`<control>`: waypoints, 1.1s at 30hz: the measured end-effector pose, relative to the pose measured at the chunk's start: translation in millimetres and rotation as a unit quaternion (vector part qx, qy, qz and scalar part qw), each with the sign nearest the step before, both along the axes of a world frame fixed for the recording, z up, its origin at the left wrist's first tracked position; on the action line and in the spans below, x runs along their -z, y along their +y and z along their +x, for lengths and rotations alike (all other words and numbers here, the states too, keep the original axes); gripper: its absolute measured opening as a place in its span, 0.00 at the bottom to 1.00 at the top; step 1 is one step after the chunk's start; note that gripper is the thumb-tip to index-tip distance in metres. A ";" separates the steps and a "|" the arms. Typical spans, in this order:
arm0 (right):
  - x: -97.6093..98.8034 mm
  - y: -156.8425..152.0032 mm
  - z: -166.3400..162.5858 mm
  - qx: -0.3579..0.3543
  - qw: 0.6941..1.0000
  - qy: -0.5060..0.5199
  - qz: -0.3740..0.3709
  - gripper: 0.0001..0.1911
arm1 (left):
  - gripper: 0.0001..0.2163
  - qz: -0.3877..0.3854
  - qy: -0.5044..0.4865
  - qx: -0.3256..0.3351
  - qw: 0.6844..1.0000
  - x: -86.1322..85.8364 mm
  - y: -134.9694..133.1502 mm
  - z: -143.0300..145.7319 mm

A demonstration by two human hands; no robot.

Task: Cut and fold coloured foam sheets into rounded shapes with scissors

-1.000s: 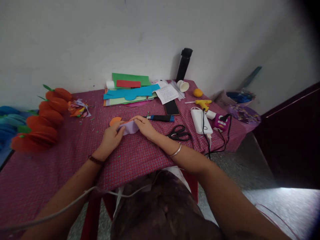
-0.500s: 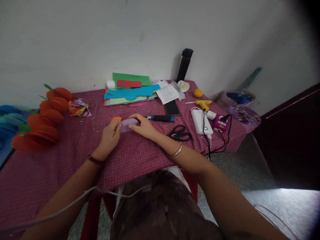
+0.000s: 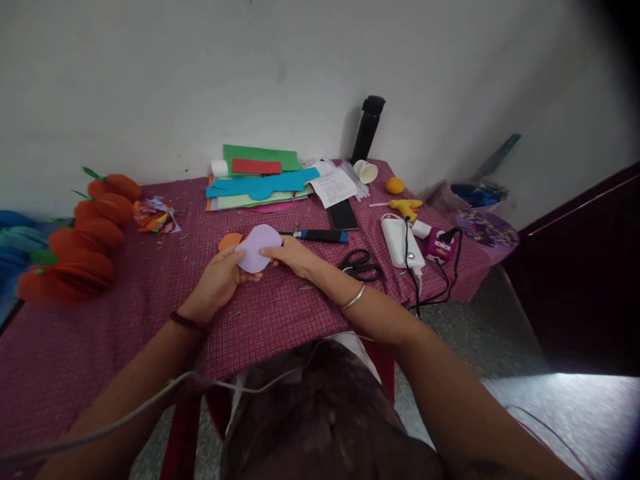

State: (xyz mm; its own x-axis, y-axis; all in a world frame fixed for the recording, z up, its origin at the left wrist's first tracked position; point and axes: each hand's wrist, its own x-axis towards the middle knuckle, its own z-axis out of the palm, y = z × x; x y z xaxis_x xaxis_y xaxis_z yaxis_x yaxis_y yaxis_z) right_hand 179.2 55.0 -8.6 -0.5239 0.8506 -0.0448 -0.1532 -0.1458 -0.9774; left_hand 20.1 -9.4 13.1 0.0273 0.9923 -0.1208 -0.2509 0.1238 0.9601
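Between my two hands is a lilac paper cutout (image 3: 260, 247) with a rounded, wavy outline, its flat face turned up to me. My left hand (image 3: 225, 273) grips its left edge, thumb on top and fingers underneath. On the opposite edge, my right hand (image 3: 293, 256) pinches it with thumb above and fingers below. An orange paper piece (image 3: 230, 241) lies just behind my left hand, partly covered. Beyond my right hand rests a dark tool with a blue end (image 3: 325, 236), its left tip near the paper. Black scissors (image 3: 361, 265) lie beside my right forearm.
Orange paper pumpkins (image 3: 83, 257) line the left side, near a heap of paper scraps (image 3: 156, 215). Coloured sheets (image 3: 265, 183), a phone (image 3: 344, 215) and a black bottle (image 3: 367, 130) stand at the back. A yellow glue gun (image 3: 406, 207) and white power bank (image 3: 401, 241) lie right.
The lilac paper has turned from a narrow, tilted view to face up, showing its full rounded shape. My right hand's fingers have gone from over its top edge to its right side.
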 end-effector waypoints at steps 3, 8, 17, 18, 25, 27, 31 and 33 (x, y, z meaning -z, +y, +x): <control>-3.3 -3.6 1.5 -0.018 1.000 -0.013 0.002 0.05 | 0.10 -0.026 0.000 0.031 0.999 0.4 4.3 -7.6; -9.0 -12.1 0.9 -0.066 0.997 -0.036 0.002 0.07 | 0.10 -0.028 0.015 0.038 0.999 6.0 4.0 -12.6; -8.1 -16.2 -6.5 -0.088 0.991 0.097 0.033 0.26 | 0.11 0.047 0.013 -0.025 0.998 9.8 0.6 2.7; -6.7 -16.5 -7.0 -0.102 0.990 0.098 0.023 0.25 | 0.11 0.052 0.017 -0.025 0.998 10.5 0.4 2.9; 4.2 -15.7 -8.2 -0.153 0.983 0.103 -0.008 0.22 | 0.14 0.080 0.054 -0.009 0.995 11.3 -6.2 5.3; 5.7 -14.0 -8.2 -0.149 0.984 0.101 -0.003 0.20 | 0.14 0.097 0.064 -0.012 0.993 10.6 -7.3 6.2; 5.6 -10.9 -7.8 -0.144 0.985 0.092 0.010 0.14 | 0.13 0.137 0.085 -0.030 0.986 11.6 -6.7 6.6; 3.9 -11.1 -6.9 -0.141 0.986 0.092 0.016 0.13 | 0.12 0.150 0.097 -0.024 0.984 12.6 -6.2 6.6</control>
